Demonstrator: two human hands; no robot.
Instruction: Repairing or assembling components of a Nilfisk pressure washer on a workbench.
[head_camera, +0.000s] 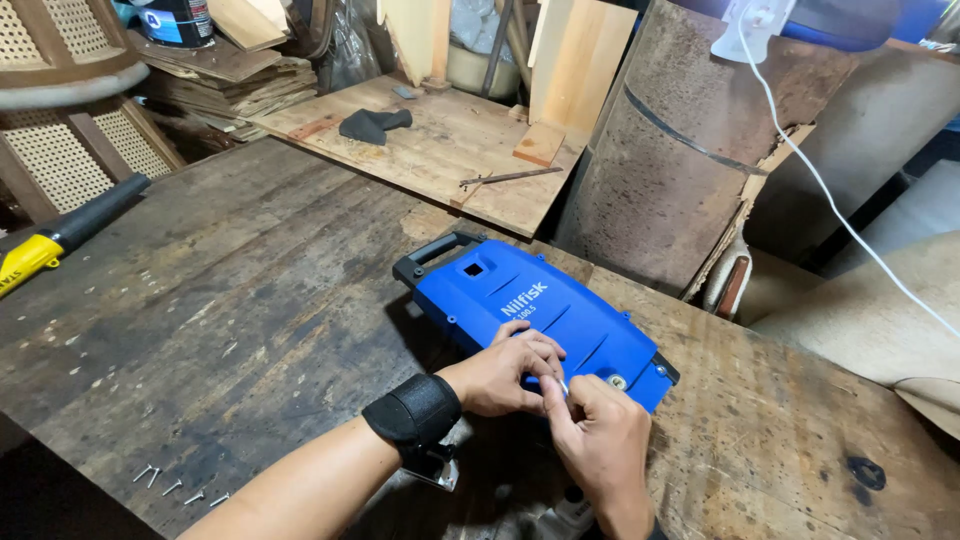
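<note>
Loose screws (178, 487) beside blue housing (535, 310)

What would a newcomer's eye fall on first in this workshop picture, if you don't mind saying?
The bright blue plastic housing with a black handle, lying flat on the dark wooden workbench, catches the eye first. Both hands meet on its near edge: the left hand, with a black wrist strap, and the right hand, pinching something small. A few loose screws lie at the bench's near left edge.
</note>
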